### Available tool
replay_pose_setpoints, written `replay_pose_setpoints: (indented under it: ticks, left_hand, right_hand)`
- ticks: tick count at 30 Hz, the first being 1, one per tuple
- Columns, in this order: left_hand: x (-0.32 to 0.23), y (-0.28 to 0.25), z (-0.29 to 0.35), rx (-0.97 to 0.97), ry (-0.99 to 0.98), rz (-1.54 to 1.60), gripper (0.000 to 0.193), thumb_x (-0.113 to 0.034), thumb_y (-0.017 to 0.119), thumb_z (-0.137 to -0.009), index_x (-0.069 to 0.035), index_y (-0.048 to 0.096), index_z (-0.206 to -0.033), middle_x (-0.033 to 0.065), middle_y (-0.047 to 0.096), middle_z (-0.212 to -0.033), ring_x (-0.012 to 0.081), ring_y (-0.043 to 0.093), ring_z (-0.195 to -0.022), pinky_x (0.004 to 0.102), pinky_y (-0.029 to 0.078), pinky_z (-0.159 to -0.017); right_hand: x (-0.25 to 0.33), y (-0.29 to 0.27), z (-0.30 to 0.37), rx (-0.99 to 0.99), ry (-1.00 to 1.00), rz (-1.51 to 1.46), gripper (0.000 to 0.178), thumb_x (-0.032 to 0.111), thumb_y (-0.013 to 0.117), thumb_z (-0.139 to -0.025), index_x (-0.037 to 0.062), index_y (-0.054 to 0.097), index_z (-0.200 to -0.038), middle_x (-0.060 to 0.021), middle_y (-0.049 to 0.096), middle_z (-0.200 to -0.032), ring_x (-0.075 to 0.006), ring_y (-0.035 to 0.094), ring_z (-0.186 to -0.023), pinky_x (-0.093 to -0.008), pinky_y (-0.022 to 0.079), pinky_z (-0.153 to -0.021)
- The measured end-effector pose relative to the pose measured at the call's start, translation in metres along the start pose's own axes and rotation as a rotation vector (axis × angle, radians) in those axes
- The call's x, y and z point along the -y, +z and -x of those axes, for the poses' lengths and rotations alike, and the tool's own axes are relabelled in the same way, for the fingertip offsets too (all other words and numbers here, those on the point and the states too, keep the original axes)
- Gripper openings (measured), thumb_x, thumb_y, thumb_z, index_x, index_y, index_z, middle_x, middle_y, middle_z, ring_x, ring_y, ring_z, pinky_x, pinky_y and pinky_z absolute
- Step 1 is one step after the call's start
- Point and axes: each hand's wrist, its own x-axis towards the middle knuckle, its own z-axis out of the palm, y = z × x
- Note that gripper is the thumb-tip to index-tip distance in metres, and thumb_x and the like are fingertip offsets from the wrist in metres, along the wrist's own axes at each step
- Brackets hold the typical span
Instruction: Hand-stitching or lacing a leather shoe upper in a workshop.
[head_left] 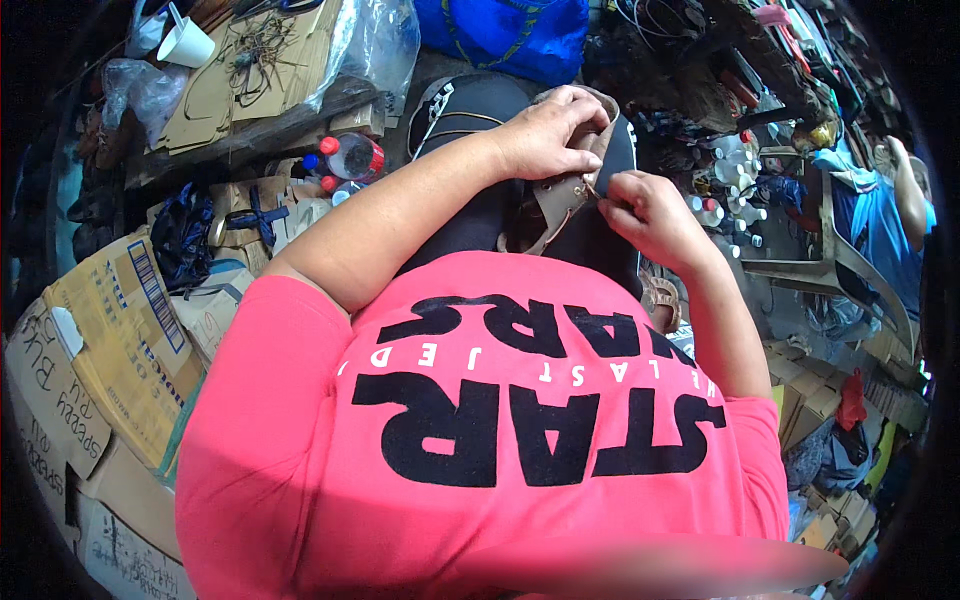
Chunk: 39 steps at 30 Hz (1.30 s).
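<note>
The leather piece (552, 208) lies over the person's lap, its far part in the left hand (560, 130), whose fingers (588, 112) bend over it and close against the thumb. At its right edge, by the eyelets, the right hand (650, 215) is curled in, but how far its fingertips are closed, and on what, cannot be told. Beyond the leather piece sits a blue bag (510, 40), to its left a red-labelled bottle (352, 158), and to its right white bottles (735, 170).
</note>
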Motion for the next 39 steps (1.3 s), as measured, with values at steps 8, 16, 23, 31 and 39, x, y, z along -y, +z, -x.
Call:
replay_pose_setpoints:
  ticks: [8, 16, 23, 31, 39]
  left_hand:
    - [-0.002, -0.008, -0.005, 0.025, -0.069, -0.045, 0.043, -0.023, 0.072, -0.071, -0.007, 0.056, -0.108, 0.0153, 0.049, -0.121, 0.0310, 0.045, -0.118, 0.0376, 0.037, -0.102]
    - [-0.011, -0.044, -0.024, 0.289, -0.042, -0.115, 0.035, -0.015, 0.074, -0.072, -0.010, 0.064, -0.105, 0.0115, 0.055, -0.112, 0.0261, 0.053, -0.107, 0.0338, 0.042, -0.094]
    - [-0.011, -0.047, -0.025, 0.380, -0.079, 0.041, 0.025, -0.013, 0.074, -0.072, -0.011, 0.069, -0.097, 0.0083, 0.053, -0.098, 0.0230, 0.055, -0.095, 0.0334, 0.045, -0.085]
    - [-0.009, -0.047, -0.029, 0.462, -0.165, 0.099, 0.025, -0.014, 0.074, -0.073, -0.012, 0.072, -0.097, 0.0071, 0.052, -0.096, 0.0225, 0.053, -0.096, 0.0321, 0.044, -0.087]
    - [-0.006, -0.045, -0.028, 0.431, -0.039, 0.039, 0.027, -0.014, 0.076, -0.071, -0.012, 0.071, -0.098, 0.0069, 0.051, -0.094, 0.0218, 0.051, -0.095, 0.0315, 0.044, -0.084]
  right_hand:
    - [0.021, -0.022, 0.038, -0.095, 0.328, -0.295, 0.023, 0.010, 0.066, -0.081, -0.0020, 0.049, -0.071, -0.0072, 0.046, -0.065, -0.0177, 0.047, -0.062, -0.0300, 0.037, -0.056]
    - [0.002, -0.004, 0.016, -0.223, 0.071, -0.066, 0.019, 0.004, 0.065, -0.080, 0.0063, 0.069, -0.099, -0.0074, 0.056, -0.077, -0.0181, 0.058, -0.069, -0.0289, 0.045, -0.061]
    - [0.009, -0.008, 0.010, -0.149, 0.140, 0.017, 0.023, 0.003, 0.064, -0.077, 0.0074, 0.070, -0.099, -0.0103, 0.057, -0.079, -0.0229, 0.060, -0.071, -0.0311, 0.048, -0.064]
    - [0.014, -0.009, 0.008, -0.145, 0.161, 0.101, 0.023, 0.005, 0.063, -0.075, 0.0075, 0.071, -0.097, -0.0119, 0.057, -0.078, -0.0271, 0.061, -0.073, -0.0348, 0.049, -0.067]
    - [0.014, 0.002, 0.005, -0.138, 0.253, 0.071, 0.024, 0.007, 0.063, -0.074, 0.0099, 0.071, -0.097, -0.0130, 0.059, -0.077, -0.0310, 0.060, -0.073, -0.0387, 0.049, -0.068]
